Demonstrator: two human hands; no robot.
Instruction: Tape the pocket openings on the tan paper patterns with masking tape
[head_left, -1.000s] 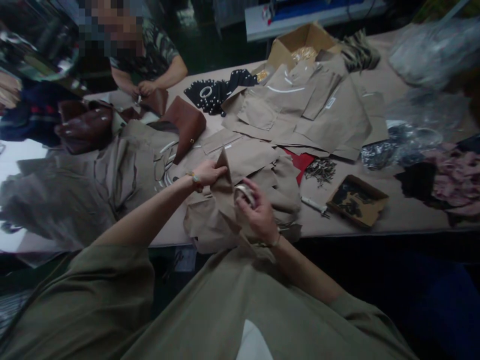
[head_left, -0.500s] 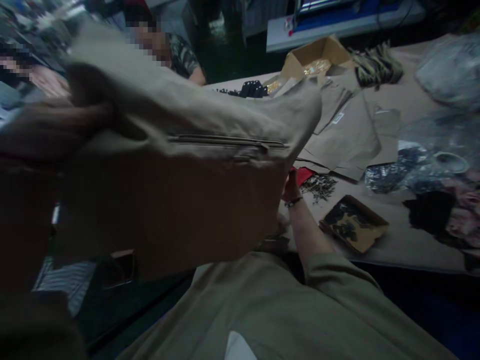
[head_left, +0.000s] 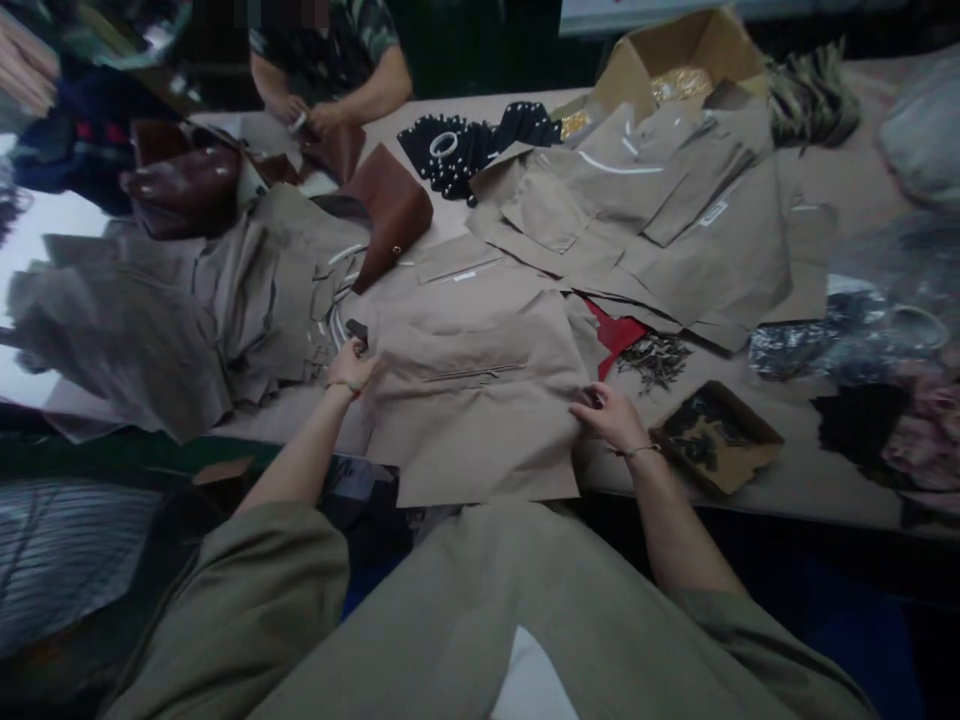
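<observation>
A beige fabric piece (head_left: 480, 430) with a zipped slit lies spread over the table edge in front of me, its lower part hanging toward my lap. My left hand (head_left: 355, 366) is at its left edge, fingers closed round a small dark object (head_left: 357, 330). On the right edge, my right hand (head_left: 606, 410) pinches the fabric between thumb and fingers. More beige pieces (head_left: 712, 240) are stacked behind to the right, with a red piece (head_left: 616, 332) under them. A heap of beige pieces (head_left: 150, 310) lies to the left.
Small dark parts (head_left: 654, 360) and a shallow cardboard box (head_left: 716, 440) are at the right. Brown leather pieces (head_left: 394, 210) lie behind. Across the table, a person's hands (head_left: 315, 115) work near a brown bag (head_left: 184, 185).
The beige piece came down from being held up in the air and now lies flat on the table. My left hand moved down and right to its edge; the view has shifted too.
</observation>
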